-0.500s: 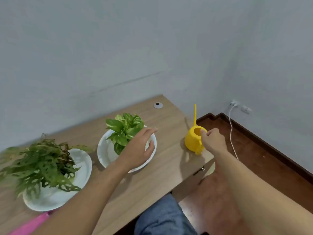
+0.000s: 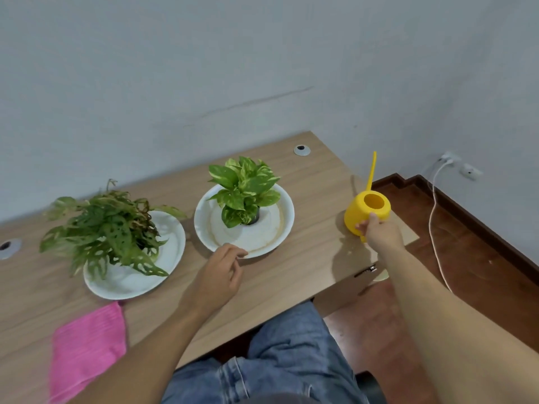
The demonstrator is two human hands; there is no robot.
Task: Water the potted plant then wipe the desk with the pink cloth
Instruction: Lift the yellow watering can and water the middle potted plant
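A small potted plant (image 2: 244, 190) with yellow-green leaves stands in a white dish (image 2: 280, 231) at the middle of the wooden desk (image 2: 309, 263). My left hand (image 2: 223, 272) hovers just in front of that dish, fingers loosely curled, holding nothing. A yellow watering can (image 2: 368, 209) with a thin upright spout sits near the desk's right edge; my right hand (image 2: 380, 233) grips it at its near side. The pink cloth (image 2: 87, 345) lies flat at the desk's front left.
A second plant (image 2: 108, 228) with holed dark leaves fills another white dish (image 2: 172, 255) on the left. Cable grommets (image 2: 302, 150) sit in the desk near the wall. A white cable (image 2: 434, 223) hangs from a wall socket on the right. My jeans-clad legs (image 2: 285, 360) are under the desk's front edge.
My left hand has drawn back from the dish rim toward me. The view has tilted down, bringing the pink cloth into sight. My right hand stays on the watering can.
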